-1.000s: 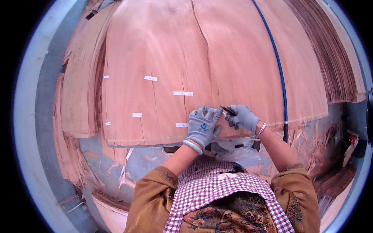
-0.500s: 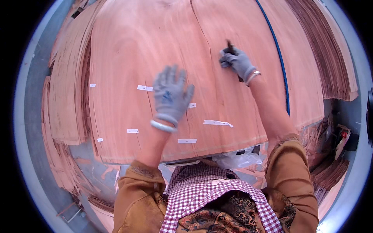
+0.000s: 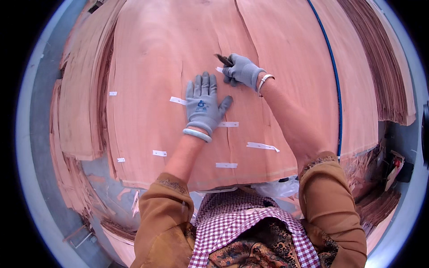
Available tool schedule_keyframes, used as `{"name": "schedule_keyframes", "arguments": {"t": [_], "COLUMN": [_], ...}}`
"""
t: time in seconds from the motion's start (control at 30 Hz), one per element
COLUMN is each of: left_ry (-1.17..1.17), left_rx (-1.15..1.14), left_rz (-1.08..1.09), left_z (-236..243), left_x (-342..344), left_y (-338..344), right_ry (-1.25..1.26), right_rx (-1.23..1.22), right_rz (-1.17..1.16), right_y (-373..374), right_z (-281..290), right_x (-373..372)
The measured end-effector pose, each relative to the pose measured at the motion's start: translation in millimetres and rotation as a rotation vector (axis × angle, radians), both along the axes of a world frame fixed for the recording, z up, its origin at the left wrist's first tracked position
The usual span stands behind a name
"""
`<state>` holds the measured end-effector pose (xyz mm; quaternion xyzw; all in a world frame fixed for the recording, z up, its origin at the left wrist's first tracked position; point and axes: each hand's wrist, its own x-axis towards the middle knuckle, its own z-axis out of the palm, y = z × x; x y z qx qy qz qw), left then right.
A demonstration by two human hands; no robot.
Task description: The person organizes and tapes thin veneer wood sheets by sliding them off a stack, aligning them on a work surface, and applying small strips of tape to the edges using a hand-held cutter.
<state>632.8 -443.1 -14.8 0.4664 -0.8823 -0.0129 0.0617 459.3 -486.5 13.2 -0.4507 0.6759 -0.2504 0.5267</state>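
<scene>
A large pinkish wood veneer sheet [image 3: 152,58] with long cracks running through it spreads out before me. My left hand [image 3: 203,105], in a grey glove, lies flat on it with the fingers stretched out. In my gloved right hand [image 3: 242,71], further away and to the right, is a dark, narrow knife-like tool [image 3: 222,60]; its tip points left and away from me. A white tape piece [image 3: 219,69] shows beside the right fingers, partly hidden. Another tape strip [image 3: 178,101] touches the left glove's edge, and a third strip [image 3: 229,124] lies beside its wrist.
Several more tape strips, such as one [image 3: 262,146] at the right, dot the sheet. A blue cord [image 3: 333,58] runs lengthwise over the veneer. Stacked veneer rises at the left [image 3: 82,89] and right [image 3: 380,58]. Clear plastic film [image 3: 279,187] hangs by the near edge.
My right hand has moved left with the tool, and a tape piece now shows beside its fingers. The left hand, blurred before, now rests still on the sheet, slightly further right.
</scene>
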Motion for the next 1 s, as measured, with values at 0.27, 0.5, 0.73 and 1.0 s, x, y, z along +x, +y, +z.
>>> {"name": "schedule_keyframes", "arguments": {"t": [0.27,0.5,0.73,1.0], "left_ry": [0.114,-0.020,0.274,0.213], "left_rx": [0.097,0.030,-0.004,0.877], "left_rz": [-0.144,-0.267,-0.403,-0.879], "left_z": [3,-4,8,59], "left_x": [-20,-18,-18,-22], "left_y": [-21,-31,-4,263], "right_ry": [0.555,-0.311,-0.493,-0.285], "right_rx": [0.012,-0.118,-0.085,0.164], "right_rz": [0.168,-0.210,-0.908,-0.990], "right_y": [1,205,496,578], "right_z": [16,72,95,-15], "right_x": [-2,-105,-109,-37]}}
